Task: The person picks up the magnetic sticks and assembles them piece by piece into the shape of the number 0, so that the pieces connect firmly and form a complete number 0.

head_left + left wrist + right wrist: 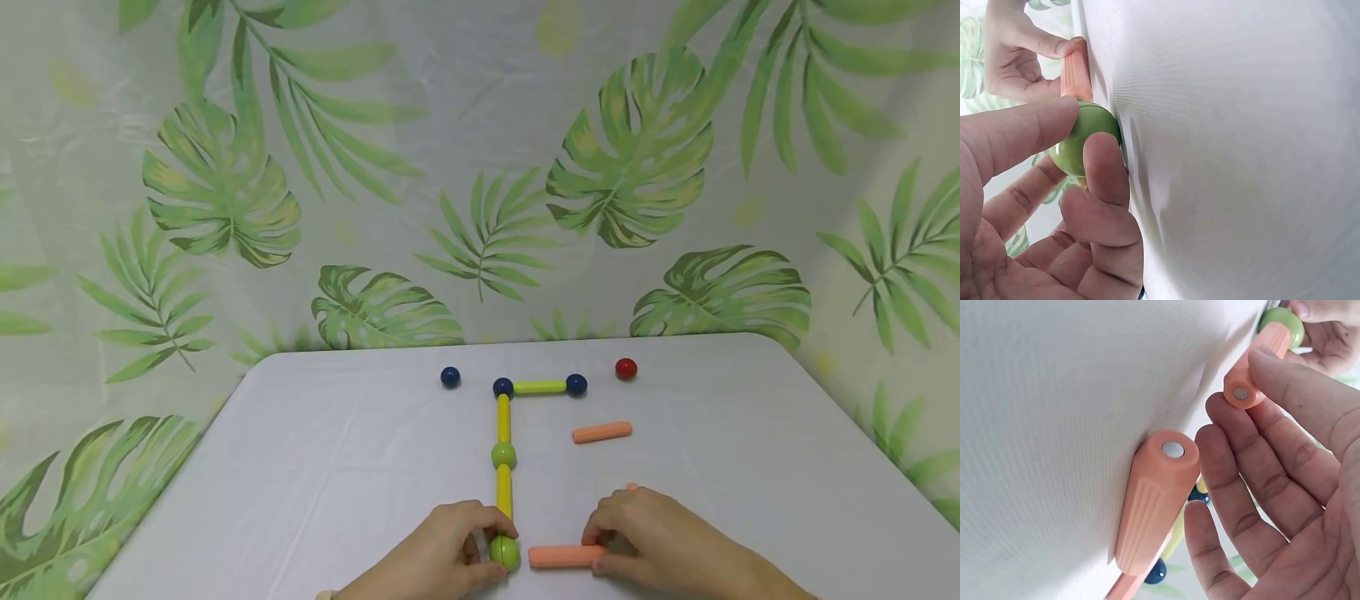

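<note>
Orange rod (558, 557) is pinched by fingers of R hand (647, 529), just beside green ball (505, 554) pinched by L hand (453, 546), well apart fr. back edge of surface (375, 467) w/ leaf-print backdrop (480, 108) behind.

Your head view is softly lit, with faint sheen on the leafy backdrop (480, 108). In your wrist views, the white desk (1247, 156) looks washed out, with fine moiré; the backdrop there is perhaps out of focus.
</note>
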`<action>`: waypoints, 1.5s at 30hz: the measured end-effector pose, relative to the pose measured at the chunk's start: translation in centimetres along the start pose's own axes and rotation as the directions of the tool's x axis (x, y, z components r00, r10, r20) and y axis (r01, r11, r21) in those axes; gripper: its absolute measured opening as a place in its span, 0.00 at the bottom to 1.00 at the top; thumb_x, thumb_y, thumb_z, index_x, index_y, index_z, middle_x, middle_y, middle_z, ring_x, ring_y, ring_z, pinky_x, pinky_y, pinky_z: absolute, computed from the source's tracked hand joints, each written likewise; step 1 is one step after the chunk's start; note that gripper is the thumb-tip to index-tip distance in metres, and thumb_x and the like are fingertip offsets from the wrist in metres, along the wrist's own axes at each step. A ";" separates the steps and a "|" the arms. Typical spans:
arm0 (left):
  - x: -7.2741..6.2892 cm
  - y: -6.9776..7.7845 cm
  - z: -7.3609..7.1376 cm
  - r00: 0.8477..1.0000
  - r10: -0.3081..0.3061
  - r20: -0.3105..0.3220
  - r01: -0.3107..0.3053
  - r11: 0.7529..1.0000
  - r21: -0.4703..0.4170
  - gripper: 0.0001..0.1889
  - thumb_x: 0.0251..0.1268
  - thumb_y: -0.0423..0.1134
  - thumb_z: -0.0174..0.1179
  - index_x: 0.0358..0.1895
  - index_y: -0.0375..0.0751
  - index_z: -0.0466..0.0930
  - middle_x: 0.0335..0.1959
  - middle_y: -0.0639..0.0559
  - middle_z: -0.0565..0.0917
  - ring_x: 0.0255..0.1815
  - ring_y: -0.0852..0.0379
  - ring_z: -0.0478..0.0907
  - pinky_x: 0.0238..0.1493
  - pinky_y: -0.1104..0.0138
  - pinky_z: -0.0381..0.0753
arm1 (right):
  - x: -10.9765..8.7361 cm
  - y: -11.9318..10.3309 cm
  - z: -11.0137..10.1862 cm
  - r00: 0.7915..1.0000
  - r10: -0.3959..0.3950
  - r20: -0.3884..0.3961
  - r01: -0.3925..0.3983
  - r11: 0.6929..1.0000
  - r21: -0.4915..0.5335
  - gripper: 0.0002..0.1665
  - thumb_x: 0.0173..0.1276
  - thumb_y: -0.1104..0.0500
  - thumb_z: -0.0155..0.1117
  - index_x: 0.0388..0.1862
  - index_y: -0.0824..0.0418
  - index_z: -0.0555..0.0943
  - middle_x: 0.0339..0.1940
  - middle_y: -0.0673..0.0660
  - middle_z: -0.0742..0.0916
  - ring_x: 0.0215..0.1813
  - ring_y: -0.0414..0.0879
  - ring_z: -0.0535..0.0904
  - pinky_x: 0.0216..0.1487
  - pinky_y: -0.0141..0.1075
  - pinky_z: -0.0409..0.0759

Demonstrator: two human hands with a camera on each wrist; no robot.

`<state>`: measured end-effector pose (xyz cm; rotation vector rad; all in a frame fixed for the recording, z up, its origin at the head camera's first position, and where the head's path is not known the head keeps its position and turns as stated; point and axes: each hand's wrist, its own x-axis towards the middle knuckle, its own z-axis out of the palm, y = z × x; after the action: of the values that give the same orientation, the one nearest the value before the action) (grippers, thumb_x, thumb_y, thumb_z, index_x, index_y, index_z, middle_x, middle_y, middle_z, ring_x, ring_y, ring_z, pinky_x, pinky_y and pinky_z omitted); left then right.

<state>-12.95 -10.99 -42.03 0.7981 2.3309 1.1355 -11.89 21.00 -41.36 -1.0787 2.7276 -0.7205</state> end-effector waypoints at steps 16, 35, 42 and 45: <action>0.0 -0.1 0.1 1.000 0.015 -0.004 -0.015 0.999 -0.030 0.14 0.68 0.35 0.74 0.54 0.51 0.87 0.37 0.66 0.82 0.29 0.72 0.76 0.33 0.75 0.81 | 0.3 -0.1 0.6 0.999 -0.039 -0.026 0.039 0.999 -0.012 0.06 0.68 0.47 0.79 0.41 0.42 0.90 0.38 0.28 0.85 0.40 0.25 0.75 0.41 0.28 0.78; 0.1 0.0 0.0 0.998 0.063 -0.015 -0.063 0.998 -0.003 0.14 0.69 0.36 0.74 0.55 0.52 0.86 0.40 0.65 0.83 0.30 0.73 0.76 0.34 0.75 0.80 | 0.7 0.0 -0.1 0.997 0.063 0.038 -0.063 0.998 -0.001 0.10 0.69 0.42 0.77 0.46 0.40 0.90 0.41 0.28 0.85 0.43 0.25 0.76 0.48 0.34 0.81; 0.2 -0.1 0.1 0.997 0.079 -0.023 -0.079 0.997 0.002 0.14 0.69 0.37 0.74 0.55 0.52 0.86 0.38 0.67 0.82 0.30 0.74 0.76 0.35 0.76 0.81 | 0.1 0.8 -1.0 0.998 0.056 -0.011 -0.056 0.998 -0.016 0.11 0.70 0.45 0.78 0.48 0.43 0.89 0.41 0.31 0.86 0.42 0.26 0.76 0.43 0.31 0.80; 0.2 0.0 0.1 0.996 0.086 -0.029 -0.086 0.996 -0.003 0.14 0.69 0.36 0.74 0.54 0.52 0.86 0.38 0.67 0.82 0.29 0.74 0.76 0.35 0.76 0.80 | -0.3 1.3 -1.6 0.994 0.084 -0.066 -0.087 0.995 -0.047 0.10 0.69 0.48 0.78 0.46 0.45 0.89 0.37 0.32 0.84 0.39 0.27 0.75 0.39 0.30 0.79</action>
<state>-13.07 -10.79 -42.13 0.8943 2.3370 1.1944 -12.91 22.61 -40.55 -0.9575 2.8404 -0.6889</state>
